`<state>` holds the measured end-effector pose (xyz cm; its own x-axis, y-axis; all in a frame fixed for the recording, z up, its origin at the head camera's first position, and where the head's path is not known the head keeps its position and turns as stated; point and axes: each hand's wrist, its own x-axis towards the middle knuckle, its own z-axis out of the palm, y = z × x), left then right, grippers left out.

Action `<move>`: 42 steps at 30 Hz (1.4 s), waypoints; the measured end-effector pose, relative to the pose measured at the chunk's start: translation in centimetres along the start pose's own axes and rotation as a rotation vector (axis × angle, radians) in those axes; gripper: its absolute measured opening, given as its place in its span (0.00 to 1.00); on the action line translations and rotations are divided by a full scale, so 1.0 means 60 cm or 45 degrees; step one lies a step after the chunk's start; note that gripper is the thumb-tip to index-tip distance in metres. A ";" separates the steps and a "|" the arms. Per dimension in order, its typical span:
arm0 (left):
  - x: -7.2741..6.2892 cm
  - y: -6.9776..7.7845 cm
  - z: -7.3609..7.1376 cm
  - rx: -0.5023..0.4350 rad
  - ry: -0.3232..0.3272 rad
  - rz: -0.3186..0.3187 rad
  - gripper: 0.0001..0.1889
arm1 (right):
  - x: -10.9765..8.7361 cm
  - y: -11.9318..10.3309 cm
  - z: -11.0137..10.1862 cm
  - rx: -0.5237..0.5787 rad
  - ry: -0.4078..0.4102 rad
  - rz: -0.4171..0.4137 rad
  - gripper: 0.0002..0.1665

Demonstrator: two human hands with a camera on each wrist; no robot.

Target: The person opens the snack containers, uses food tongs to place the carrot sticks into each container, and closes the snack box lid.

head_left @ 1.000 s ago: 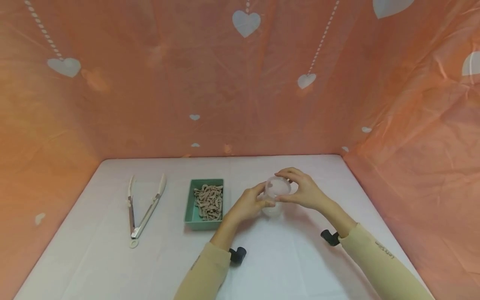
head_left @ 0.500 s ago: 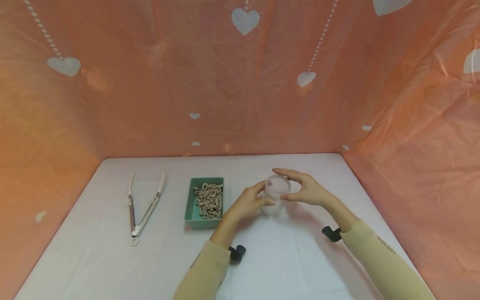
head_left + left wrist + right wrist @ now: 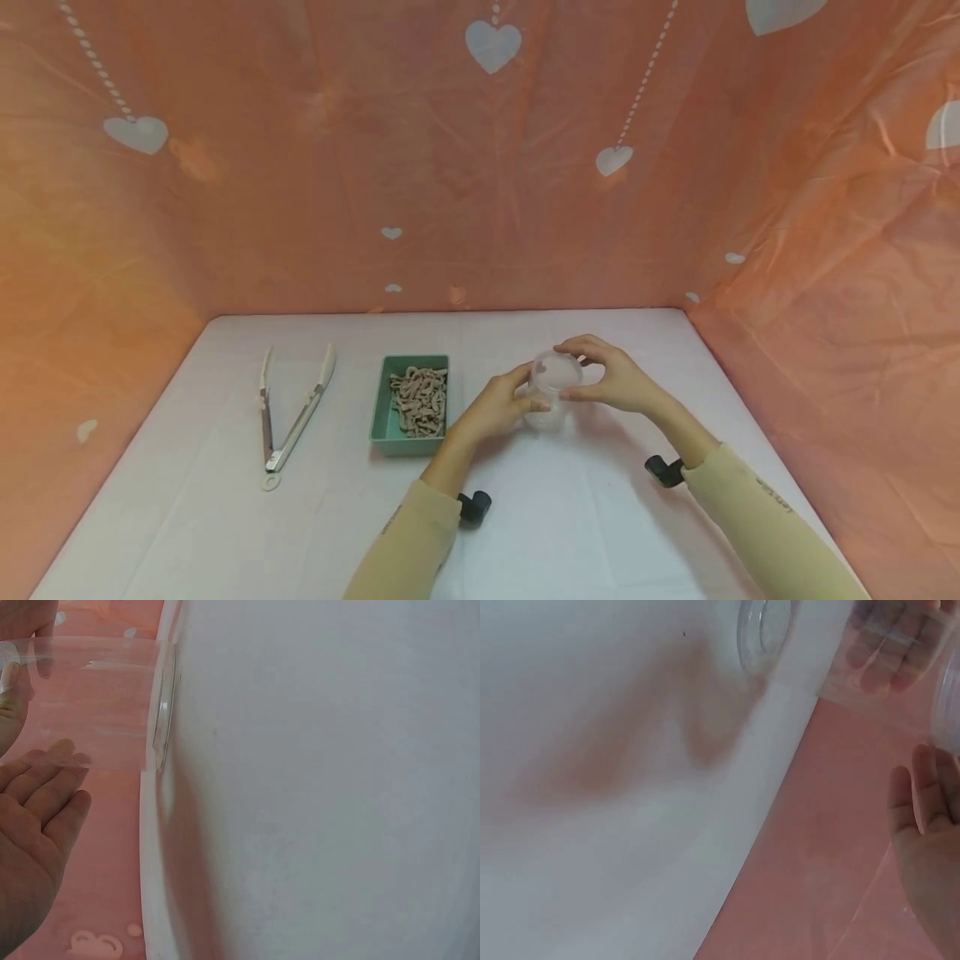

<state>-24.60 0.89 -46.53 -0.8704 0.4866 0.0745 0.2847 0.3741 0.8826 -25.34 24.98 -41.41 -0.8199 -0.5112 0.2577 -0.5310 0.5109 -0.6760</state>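
Note:
A clear jar (image 3: 545,414) stands upright on the table, seen sideways in both wrist views. Its round clear lid (image 3: 557,371) is at the top. My left hand (image 3: 495,406) holds the jar's body from the left, thumb on the near side. In the right wrist view, fingers of the left hand (image 3: 892,649) show through the clear wall. My right hand (image 3: 611,379) holds the lid's rim from the right, thumb in front and fingers curved behind. The jar's base (image 3: 165,709) sits close over the white surface in the left wrist view.
Left of the jar stands a green tray (image 3: 386,421) with a heap of brownish-grey, curly pieces (image 3: 420,402). Farther left lie spread tongs (image 3: 295,432) with pale tips and a ring at the hinge. An orange heart-patterned sheet (image 3: 480,183) walls the white table (image 3: 187,500) at the back and sides.
The right hand's fingers loosened and spread from the lid's rim half a second ago, and now curve round it again. The left hand has kept its hold on the jar.

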 end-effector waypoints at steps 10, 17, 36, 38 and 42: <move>0.001 0.000 0.004 -0.018 0.002 0.019 0.37 | -0.009 0.005 -0.014 -0.014 -0.133 0.026 0.40; 0.002 0.000 0.003 0.013 0.000 0.014 0.37 | -0.002 -0.004 0.004 -0.005 -0.013 0.002 0.40; 0.000 0.001 0.001 -0.008 0.001 0.004 0.38 | 0.000 0.002 -0.007 -0.019 -0.109 -0.060 0.38; 0.000 0.001 0.001 -0.005 0.000 0.005 0.38 | 0.000 0.002 -0.002 -0.019 -0.070 -0.069 0.39; 0.001 0.000 0.001 0.004 0.004 0.009 0.37 | 0.003 -0.002 0.006 -0.052 0.027 -0.077 0.39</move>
<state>-24.61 0.97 -46.55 -0.8698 0.4866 0.0819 0.2917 0.3731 0.8808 -25.32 24.57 -41.55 -0.7902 -0.5275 0.3120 -0.5876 0.5074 -0.6303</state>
